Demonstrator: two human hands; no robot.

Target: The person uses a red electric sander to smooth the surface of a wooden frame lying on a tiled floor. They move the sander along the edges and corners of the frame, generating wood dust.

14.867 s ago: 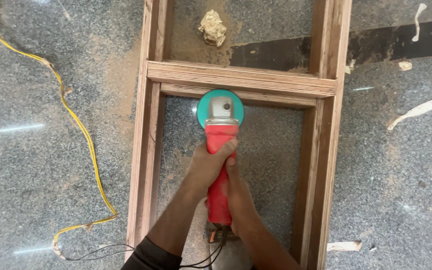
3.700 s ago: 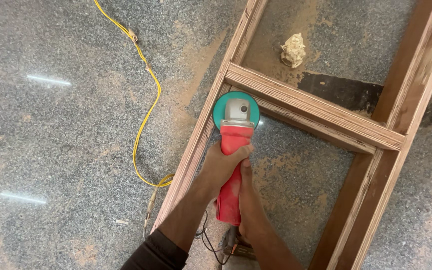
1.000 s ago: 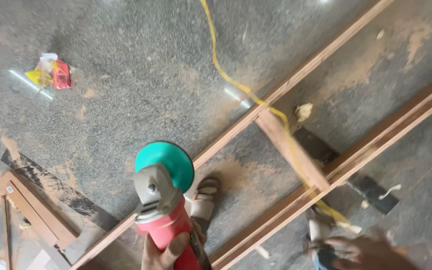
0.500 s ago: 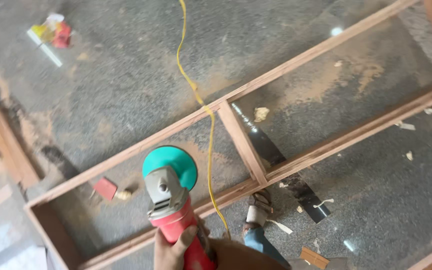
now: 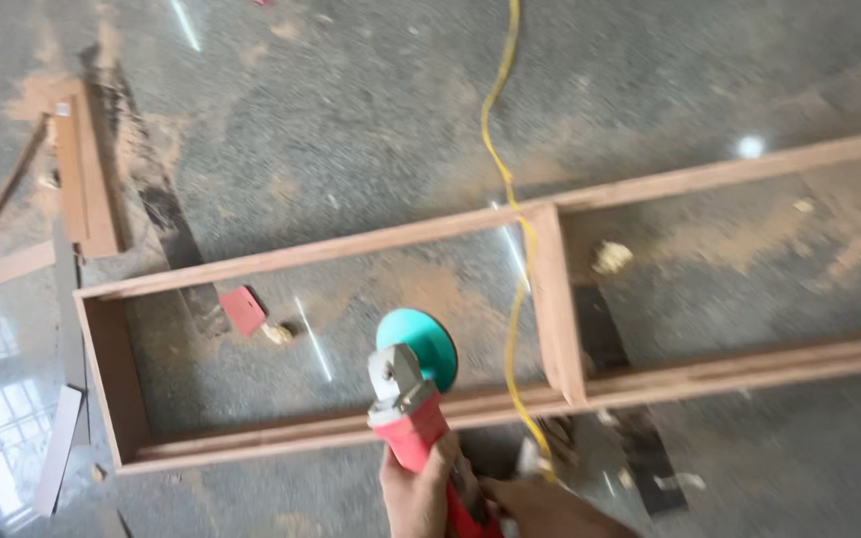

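Observation:
My left hand [image 5: 413,490] grips the red body of an angle grinder [image 5: 409,410] at the bottom middle. Its grey head and teal disc [image 5: 421,346] point away from me, over the near rail of a long wooden frame [image 5: 291,430] that lies on the stone floor. My right hand [image 5: 542,510] sits just right of the grinder's rear end and is cut off by the bottom edge, so its grip is hidden. A yellow cable [image 5: 502,149] runs from the top down across the frame towards my hands.
A cross piece [image 5: 556,299] divides the frame. Inside it lie a small red piece [image 5: 243,309] and a sawdust clump [image 5: 610,257]. Wooden offcuts [image 5: 82,169] lie at the upper left, and a pale strip [image 5: 58,450] at the lower left. Sawdust patches cover the floor.
The view has swung, so the frame now runs left to right. The grinder, on the cross piece seconds ago, is lifted and sits over the near rail.

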